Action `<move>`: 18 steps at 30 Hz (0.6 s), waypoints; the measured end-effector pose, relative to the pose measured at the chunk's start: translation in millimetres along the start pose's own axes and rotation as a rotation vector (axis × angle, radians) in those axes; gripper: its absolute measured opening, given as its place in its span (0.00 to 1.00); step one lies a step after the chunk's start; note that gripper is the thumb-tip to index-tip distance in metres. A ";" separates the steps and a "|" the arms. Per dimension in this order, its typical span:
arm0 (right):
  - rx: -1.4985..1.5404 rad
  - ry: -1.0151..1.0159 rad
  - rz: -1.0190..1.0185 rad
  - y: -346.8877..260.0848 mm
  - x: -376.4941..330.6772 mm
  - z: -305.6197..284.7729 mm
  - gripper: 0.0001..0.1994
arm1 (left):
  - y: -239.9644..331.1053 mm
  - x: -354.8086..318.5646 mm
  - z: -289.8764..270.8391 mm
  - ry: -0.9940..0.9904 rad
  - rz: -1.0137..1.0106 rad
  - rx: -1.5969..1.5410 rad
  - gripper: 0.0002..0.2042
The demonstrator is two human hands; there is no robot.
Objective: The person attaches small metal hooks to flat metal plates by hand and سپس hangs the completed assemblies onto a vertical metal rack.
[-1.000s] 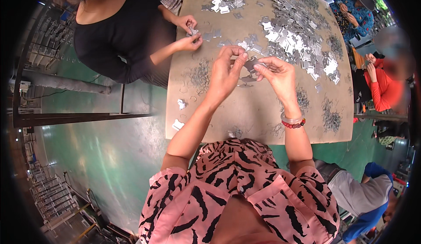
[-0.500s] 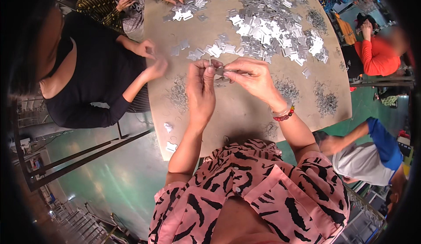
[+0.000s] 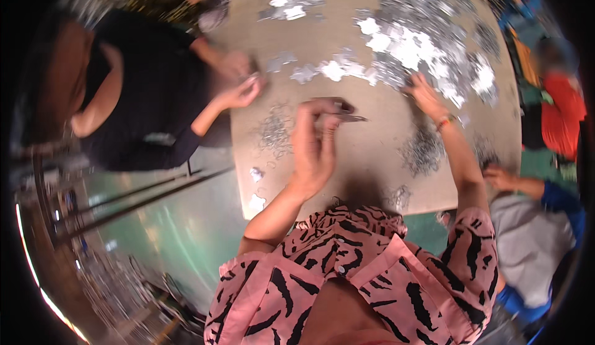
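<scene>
My left hand is raised over the near part of the table, thumb and fingers pinched on a small metal piece. Blur leaves its exact shape unclear; a thin pointed end sticks out to the right. Farther right, my right hand reaches to the near edge of a big pile of flat silver metal plates. Its fingers are stretched out and slightly smeared, and I see nothing held in them. A smaller row of the same plates lies beyond my left hand.
Heaps of thin wire pieces lie on the brown-topped table, one left and one right. A co-worker in black works at the left edge. Others sit around the table, including one in red.
My hands have parted: the right went from the left's fingertips out to the plate pile. My left hand still pinches a metal piece. The whole view has shifted and blurred.
</scene>
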State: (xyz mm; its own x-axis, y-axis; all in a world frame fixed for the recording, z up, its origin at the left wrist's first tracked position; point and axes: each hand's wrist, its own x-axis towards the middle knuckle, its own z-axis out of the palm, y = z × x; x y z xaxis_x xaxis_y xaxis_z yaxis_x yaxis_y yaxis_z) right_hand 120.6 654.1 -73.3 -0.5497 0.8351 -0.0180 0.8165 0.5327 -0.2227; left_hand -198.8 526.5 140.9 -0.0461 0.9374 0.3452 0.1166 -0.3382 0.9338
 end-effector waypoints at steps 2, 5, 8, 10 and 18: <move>-0.052 -0.081 -0.027 -5.5 4.3 -9.3 0.17 | -4.2 -7.2 2.5 -0.004 0.014 -0.036 0.03; -0.169 -0.151 -0.092 -15.5 12.9 -26.4 0.16 | -2.1 -15.8 2.6 0.014 0.028 -0.048 0.04; -0.164 -0.049 -0.172 -22.3 19.6 -44.3 0.12 | 2.9 -22.4 -4.3 -0.033 0.080 -0.003 0.04; 0.480 0.211 0.312 -75.4 25.2 -72.7 0.08 | 3.1 -29.1 -2.5 0.001 0.078 -0.048 0.05; 1.691 0.387 0.170 -248.9 3.7 -170.7 0.11 | 5.0 -49.9 -0.4 0.005 0.071 0.082 0.04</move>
State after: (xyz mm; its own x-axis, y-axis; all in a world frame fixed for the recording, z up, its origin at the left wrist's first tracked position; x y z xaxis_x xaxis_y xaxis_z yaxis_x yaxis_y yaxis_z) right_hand -54.5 548.0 148.5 -0.2081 0.9780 0.0108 -0.3522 -0.0646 -0.9337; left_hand -196.3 478.0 128.4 -0.0393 0.9109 0.4109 0.2001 -0.3957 0.8963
